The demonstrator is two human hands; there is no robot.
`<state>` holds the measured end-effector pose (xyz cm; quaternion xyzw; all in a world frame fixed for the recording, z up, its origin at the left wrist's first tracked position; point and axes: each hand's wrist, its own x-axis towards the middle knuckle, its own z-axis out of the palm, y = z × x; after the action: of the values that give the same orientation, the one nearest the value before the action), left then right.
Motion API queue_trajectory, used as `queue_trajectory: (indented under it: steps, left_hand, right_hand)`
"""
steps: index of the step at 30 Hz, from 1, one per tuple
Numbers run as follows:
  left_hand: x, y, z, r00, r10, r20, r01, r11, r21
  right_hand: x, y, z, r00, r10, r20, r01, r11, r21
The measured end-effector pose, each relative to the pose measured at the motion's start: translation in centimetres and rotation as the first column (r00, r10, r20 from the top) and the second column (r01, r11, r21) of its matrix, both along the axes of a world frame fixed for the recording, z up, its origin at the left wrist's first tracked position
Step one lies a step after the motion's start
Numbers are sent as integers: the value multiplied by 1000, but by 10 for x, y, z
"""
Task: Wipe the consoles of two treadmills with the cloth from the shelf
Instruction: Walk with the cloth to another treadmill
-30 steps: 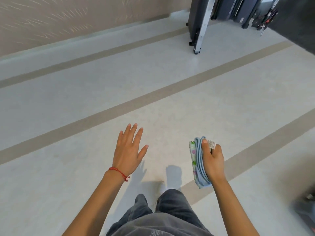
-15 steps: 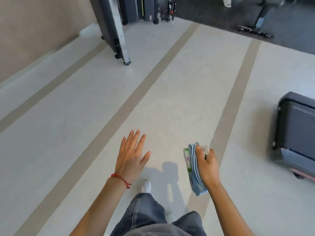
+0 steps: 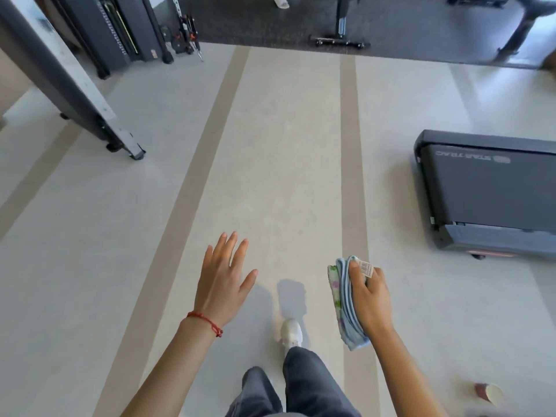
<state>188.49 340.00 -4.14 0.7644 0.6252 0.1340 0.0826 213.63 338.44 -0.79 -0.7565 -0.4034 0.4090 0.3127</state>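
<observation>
My right hand grips a folded light-blue cloth with a floral edge and a small barcode tag, held upright at waist height. My left hand is spread flat, palm down, holding nothing; a red string bracelet circles its wrist. The rear end of a dark treadmill lies on the floor to the right, ahead of the cloth. Its console is out of view.
A slanted dark and silver machine frame stands at the left, with weight equipment behind it. Dark rubber flooring with a bench base lies at the far end. A small paper cup lies bottom right. My white shoe steps forward.
The view has swung right as I walk: the slanted frame slid left, and the treadmill came into view and closer on the right. Both hands keep their poses.
</observation>
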Motion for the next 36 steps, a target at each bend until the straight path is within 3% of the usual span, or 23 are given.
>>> queue_trajectory:
  steps: [19,29,36]
  left_hand:
    - [70,372,4,993,-121,14,120,989,84]
    - [109,584,0,930,-367,-20,367,928,69]
    - [163,676,0,866,-499,-33,500,864,60]
  right_hand:
    - [69,344,-9,990,-125,57,120,990,80]
    - [94,499,-25,942,-314,117,305,948,86]
    - [122,558,-18,896,-437,71,436,899,32]
